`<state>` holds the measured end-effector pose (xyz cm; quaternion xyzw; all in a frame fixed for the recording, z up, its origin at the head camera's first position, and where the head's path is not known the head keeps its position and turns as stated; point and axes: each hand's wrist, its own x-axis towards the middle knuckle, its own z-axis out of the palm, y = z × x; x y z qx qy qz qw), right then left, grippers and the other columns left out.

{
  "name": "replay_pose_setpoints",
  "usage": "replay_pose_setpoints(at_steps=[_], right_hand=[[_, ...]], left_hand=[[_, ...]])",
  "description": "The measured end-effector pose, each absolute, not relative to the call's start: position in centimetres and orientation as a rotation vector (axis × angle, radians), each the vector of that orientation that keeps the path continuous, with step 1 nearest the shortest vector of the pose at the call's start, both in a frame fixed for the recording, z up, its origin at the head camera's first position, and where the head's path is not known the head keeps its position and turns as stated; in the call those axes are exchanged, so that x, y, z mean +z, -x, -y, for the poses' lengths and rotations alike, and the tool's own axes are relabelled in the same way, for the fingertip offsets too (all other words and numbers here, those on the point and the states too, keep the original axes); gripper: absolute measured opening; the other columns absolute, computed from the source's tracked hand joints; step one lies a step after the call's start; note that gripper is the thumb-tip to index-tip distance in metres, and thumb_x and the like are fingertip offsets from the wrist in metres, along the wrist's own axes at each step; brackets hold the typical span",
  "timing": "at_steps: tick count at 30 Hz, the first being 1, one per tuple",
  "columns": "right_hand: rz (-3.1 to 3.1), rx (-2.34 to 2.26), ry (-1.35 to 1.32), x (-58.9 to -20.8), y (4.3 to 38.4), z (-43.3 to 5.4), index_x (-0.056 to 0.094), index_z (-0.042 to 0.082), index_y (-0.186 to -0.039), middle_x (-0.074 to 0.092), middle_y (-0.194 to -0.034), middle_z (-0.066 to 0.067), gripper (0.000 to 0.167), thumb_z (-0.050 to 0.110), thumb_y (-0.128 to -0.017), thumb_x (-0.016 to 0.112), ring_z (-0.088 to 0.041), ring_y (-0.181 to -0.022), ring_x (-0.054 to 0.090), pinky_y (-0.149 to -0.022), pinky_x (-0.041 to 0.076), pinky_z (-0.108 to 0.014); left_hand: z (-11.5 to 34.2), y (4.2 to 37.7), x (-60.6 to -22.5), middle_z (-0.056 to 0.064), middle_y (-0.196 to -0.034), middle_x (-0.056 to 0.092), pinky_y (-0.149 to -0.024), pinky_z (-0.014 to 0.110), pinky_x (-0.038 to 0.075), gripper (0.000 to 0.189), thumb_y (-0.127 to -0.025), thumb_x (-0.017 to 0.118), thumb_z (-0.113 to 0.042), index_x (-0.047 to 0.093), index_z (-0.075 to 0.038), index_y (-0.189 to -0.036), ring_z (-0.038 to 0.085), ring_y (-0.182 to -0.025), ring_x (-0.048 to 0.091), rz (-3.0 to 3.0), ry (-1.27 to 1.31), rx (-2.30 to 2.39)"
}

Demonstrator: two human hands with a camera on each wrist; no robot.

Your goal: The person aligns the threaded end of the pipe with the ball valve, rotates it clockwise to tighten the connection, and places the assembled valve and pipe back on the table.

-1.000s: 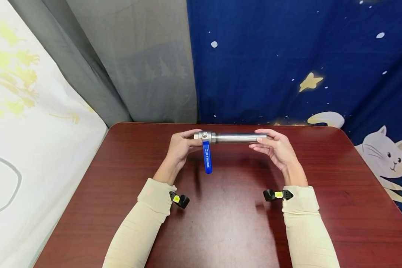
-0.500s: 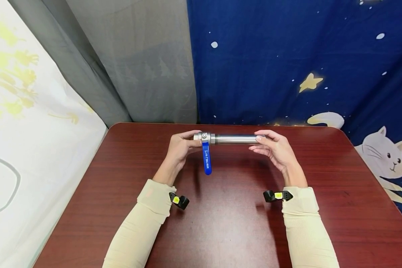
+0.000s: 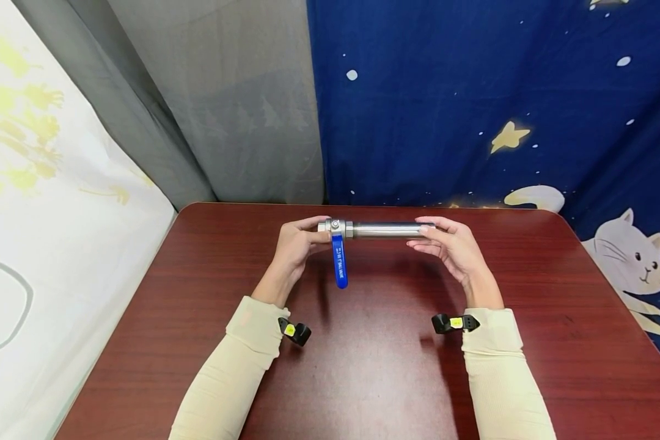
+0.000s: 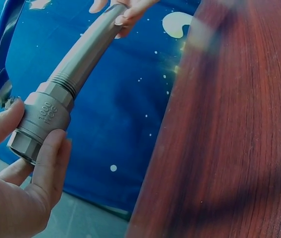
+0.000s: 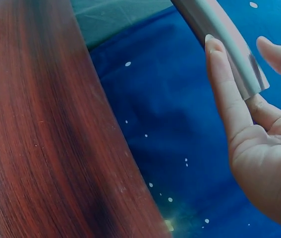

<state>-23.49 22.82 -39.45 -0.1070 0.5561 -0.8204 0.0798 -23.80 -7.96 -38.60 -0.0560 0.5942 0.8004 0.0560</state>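
I have the left hand (image 3: 294,247) pinching the valve (image 3: 337,227) and the right hand (image 3: 459,249) gripping the pipe (image 3: 385,230) near its outer end; the two parts, joined in line, are held above the table (image 3: 363,366). I'd support both ends evenly, line straight, fingers clear of the blue lever (image 3: 339,263). The left wrist view shows me raised lettering (image 4: 46,113) that the head view doesn't; only the head view shows the lever's printed words.
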Motion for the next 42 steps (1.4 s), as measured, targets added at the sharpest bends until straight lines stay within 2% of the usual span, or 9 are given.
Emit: replay_pose_setpoints(at_steps=[3, 6, 12, 19, 32, 34, 39, 42], right_hand=[[-1.614, -2.465, 0.357, -39.40, 23.44, -22.83, 0.051, -0.014, -0.126, 0.069, -0.097, -0.018, 0.037, -0.010, -0.090, 0.058, -0.032, -0.082, 0.073, -0.076, 0.059, -0.037], [-1.604, -2.469, 0.374, -39.40, 23.45, -22.74, 0.053, -0.011, -0.126, 0.066, -0.097, -0.018, 0.038, -0.013, -0.088, 0.058, -0.032, -0.082, 0.072, -0.076, 0.059, -0.038], [-1.617, -2.474, 0.390, -39.56, 23.44, -22.64, 0.060, -0.007, -0.118, 0.064, -0.096, -0.017, 0.029, -0.010, -0.089, 0.059, -0.032, -0.079, 0.072, -0.073, 0.059, -0.039], [-1.628, -2.463, 0.375, -39.69, 23.51, -22.79, 0.055, -0.012, -0.121, 0.064, -0.091, -0.017, 0.031, -0.007, -0.090, 0.061, -0.031, -0.077, 0.072, -0.072, 0.060, -0.037], [-1.764, -2.430, 0.299, -39.68, 23.64, -22.82, 0.063, -0.004, -0.118, 0.069, -0.099, -0.010, 0.028, 0.002, -0.091, 0.065, -0.028, -0.079, 0.073, -0.073, 0.060, -0.035], [-1.745, -2.437, 0.297, -39.65, 23.69, -22.85, 0.066, -0.001, -0.115, 0.069, -0.097, -0.012, 0.025, -0.001, -0.090, 0.065, -0.028, -0.079, 0.073, -0.074, 0.060, -0.035], [-1.682, -2.450, 0.292, -39.61, 23.69, -22.82, 0.065, -0.005, -0.117, 0.066, -0.092, -0.015, 0.034, -0.014, -0.084, 0.064, -0.029, -0.079, 0.073, -0.076, 0.059, -0.037], [-1.680, -2.453, 0.285, -39.65, 23.66, -22.80, 0.064, -0.006, -0.116, 0.065, -0.092, -0.015, 0.036, -0.016, -0.082, 0.064, -0.029, -0.078, 0.073, -0.075, 0.059, -0.036]], left_hand=[[8.05, 23.77, -38.71, 0.020, -0.112, 0.062, -0.071, 0.030, 0.060, 0.045, -0.077, 0.065, 0.016, 0.063, 0.009, -0.121, 0.015, -0.072, 0.068, -1.802, 0.174, 2.436], [8.16, 23.72, -38.78, 0.020, -0.109, 0.062, -0.072, 0.030, 0.060, 0.045, -0.076, 0.064, 0.017, 0.063, 0.010, -0.121, 0.015, -0.072, 0.068, -1.798, 0.176, 2.449], [8.28, 23.79, -38.91, 0.020, -0.109, 0.062, -0.073, 0.031, 0.060, 0.044, -0.077, 0.064, 0.017, 0.062, 0.010, -0.121, 0.016, -0.074, 0.067, -1.794, 0.160, 2.452], [8.25, 23.84, -39.08, 0.020, -0.107, 0.062, -0.072, 0.031, 0.060, 0.046, -0.075, 0.064, 0.019, 0.063, 0.010, -0.120, 0.016, -0.073, 0.067, -1.782, 0.156, 2.467], [8.22, 24.04, -39.27, 0.021, -0.110, 0.062, -0.071, 0.031, 0.060, 0.046, -0.076, 0.065, 0.017, 0.063, 0.009, -0.121, 0.016, -0.073, 0.068, -1.800, 0.156, 2.452], [8.23, 24.07, -39.24, 0.021, -0.111, 0.062, -0.070, 0.030, 0.060, 0.046, -0.076, 0.065, 0.017, 0.063, 0.009, -0.121, 0.016, -0.072, 0.068, -1.802, 0.158, 2.449], [8.31, 24.08, -39.24, 0.022, -0.112, 0.061, -0.070, 0.030, 0.060, 0.047, -0.076, 0.065, 0.017, 0.062, 0.010, -0.122, 0.016, -0.072, 0.067, -1.801, 0.167, 2.449], [8.35, 24.09, -39.27, 0.021, -0.113, 0.061, -0.071, 0.030, 0.060, 0.047, -0.077, 0.065, 0.017, 0.062, 0.010, -0.123, 0.017, -0.072, 0.068, -1.806, 0.170, 2.444]])
